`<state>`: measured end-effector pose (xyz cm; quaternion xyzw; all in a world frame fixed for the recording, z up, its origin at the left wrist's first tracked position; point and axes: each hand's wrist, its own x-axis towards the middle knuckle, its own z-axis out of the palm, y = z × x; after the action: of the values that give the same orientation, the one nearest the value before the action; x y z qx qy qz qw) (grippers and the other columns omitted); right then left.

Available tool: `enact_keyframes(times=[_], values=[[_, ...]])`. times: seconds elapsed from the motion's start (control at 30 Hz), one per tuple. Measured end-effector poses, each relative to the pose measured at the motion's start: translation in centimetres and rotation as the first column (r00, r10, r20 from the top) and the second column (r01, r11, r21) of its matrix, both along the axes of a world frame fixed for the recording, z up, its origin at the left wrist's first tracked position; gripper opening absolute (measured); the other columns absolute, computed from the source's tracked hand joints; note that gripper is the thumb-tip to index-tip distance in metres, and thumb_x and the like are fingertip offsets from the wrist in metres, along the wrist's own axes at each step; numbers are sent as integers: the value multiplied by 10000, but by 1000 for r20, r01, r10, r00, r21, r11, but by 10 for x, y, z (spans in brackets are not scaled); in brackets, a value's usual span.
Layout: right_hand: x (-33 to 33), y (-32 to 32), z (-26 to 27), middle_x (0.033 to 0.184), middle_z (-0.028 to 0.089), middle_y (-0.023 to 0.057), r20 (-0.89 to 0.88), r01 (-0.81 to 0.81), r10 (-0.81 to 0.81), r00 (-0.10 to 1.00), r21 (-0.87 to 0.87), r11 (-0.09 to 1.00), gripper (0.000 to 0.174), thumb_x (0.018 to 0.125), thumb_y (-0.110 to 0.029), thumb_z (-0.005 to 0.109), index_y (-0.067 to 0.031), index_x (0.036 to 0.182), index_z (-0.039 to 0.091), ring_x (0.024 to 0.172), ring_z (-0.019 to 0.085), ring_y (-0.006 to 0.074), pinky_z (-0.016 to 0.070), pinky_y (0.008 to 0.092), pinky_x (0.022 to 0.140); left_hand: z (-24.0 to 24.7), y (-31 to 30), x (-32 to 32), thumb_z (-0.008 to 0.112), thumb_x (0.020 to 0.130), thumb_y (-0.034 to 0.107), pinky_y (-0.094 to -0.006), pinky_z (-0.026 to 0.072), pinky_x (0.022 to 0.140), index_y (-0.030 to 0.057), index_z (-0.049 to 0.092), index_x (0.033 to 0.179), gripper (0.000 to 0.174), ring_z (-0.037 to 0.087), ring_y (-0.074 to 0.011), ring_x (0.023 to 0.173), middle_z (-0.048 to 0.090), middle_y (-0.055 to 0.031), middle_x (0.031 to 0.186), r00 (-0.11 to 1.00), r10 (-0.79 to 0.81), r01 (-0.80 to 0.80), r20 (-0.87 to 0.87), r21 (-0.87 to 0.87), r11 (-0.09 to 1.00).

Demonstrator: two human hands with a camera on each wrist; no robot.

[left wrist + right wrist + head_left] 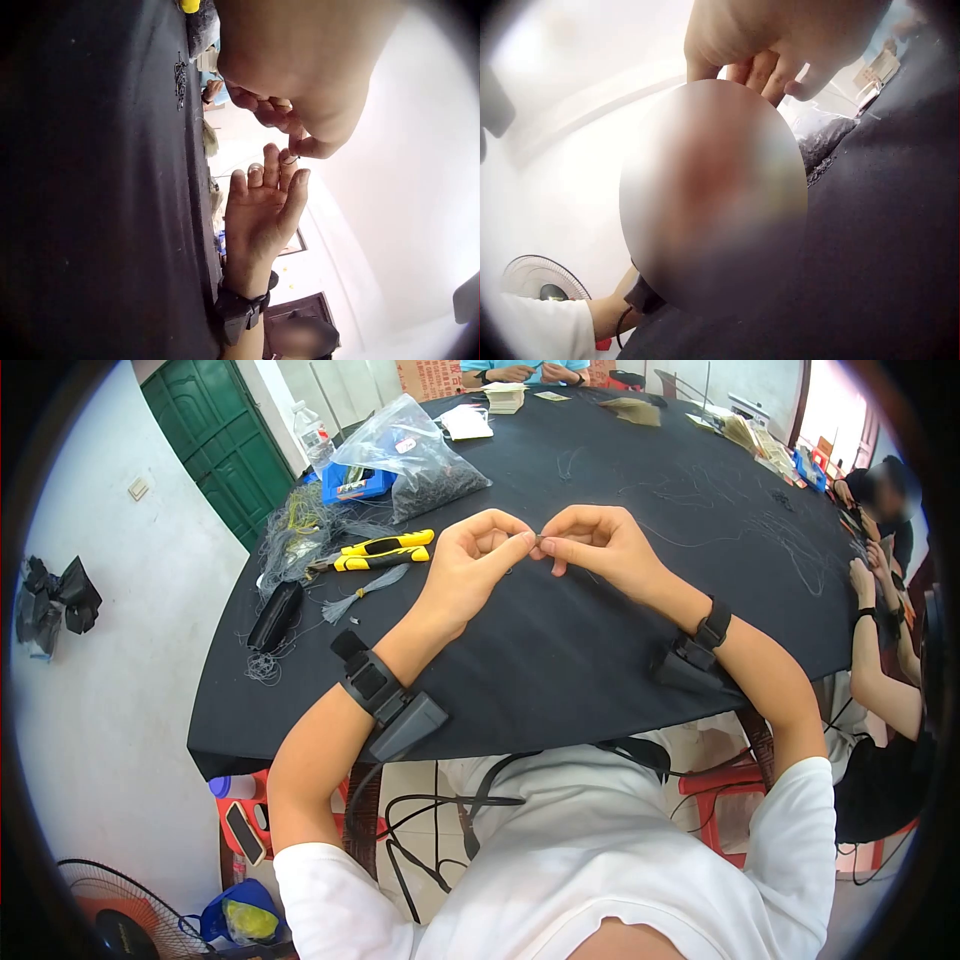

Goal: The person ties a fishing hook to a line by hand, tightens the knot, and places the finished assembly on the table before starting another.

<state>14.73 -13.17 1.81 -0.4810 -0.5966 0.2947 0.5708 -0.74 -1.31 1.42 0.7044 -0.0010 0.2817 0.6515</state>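
My left hand [478, 565] pinches a small dark curved hook-like piece [294, 160] between thumb and forefinger. Facing it, my right hand [603, 550] has its thumb and forefinger closed in on the same tiny piece, fingertips almost meeting the left ones. Both hands are raised over the black-covered table. From the left wrist, the right hand's other fingers look only loosely bent. A large blurred patch hides most of the work in the right wrist view, with just the back part of the right hand [780, 30] showing above it.
Left on the black tablecloth [560, 660] lie yellow-handled pliers [385, 550], a bundle of grey line [365, 595], a black case [275, 617] and tangled thread. Behind them sit a plastic bag of dark bits [430, 475] and a blue tray [355, 485]. Other people sit around.
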Motion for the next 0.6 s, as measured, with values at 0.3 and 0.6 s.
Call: enact_keyframes(times=[0.3,0.6], values=[[0,-1,-1,852,653,94,21,35,-35,999,-4,999,141,852,-115,607,12,914,613,673,566,90,468,214,648,-8,12,4,603,858,113,-158,375,635,28,595,910,100,517,-1,724,606,21,784,994,108,-106,-19,52,993],[1,0,-2,851,655,92,26,38,-38,999,-15,999,142,850,-119,610,9,913,614,666,563,87,468,212,640,-7,11,4,606,854,97,-142,338,577,18,594,899,92,472,19,647,576,47,723,994,113,-112,-9,70,991]])
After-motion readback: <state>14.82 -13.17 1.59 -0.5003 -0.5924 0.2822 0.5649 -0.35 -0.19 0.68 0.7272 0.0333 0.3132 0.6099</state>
